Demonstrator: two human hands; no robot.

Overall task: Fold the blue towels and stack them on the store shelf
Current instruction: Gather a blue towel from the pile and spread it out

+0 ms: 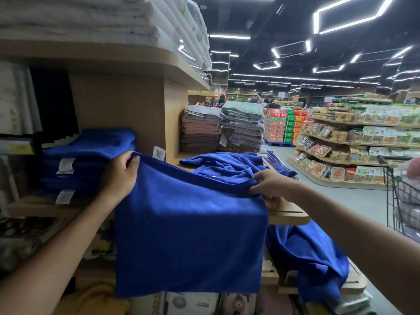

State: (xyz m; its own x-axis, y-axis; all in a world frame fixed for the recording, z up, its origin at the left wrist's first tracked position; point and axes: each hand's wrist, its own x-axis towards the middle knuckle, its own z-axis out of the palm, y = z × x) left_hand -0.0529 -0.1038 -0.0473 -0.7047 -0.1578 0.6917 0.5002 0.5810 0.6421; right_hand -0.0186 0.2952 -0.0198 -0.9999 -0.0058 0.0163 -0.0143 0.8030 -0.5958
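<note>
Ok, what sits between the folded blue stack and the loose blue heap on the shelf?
Head view: the left hand gripping the held towel, and behind it the shelf's wooden upright.

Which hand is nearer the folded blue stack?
Left. The left hand grips the towel just right of the stack; the right hand grips its other corner, farther right.

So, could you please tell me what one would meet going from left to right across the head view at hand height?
First the stack of folded blue towels → left hand → held blue towel → right hand → wire shopping cart.
</note>
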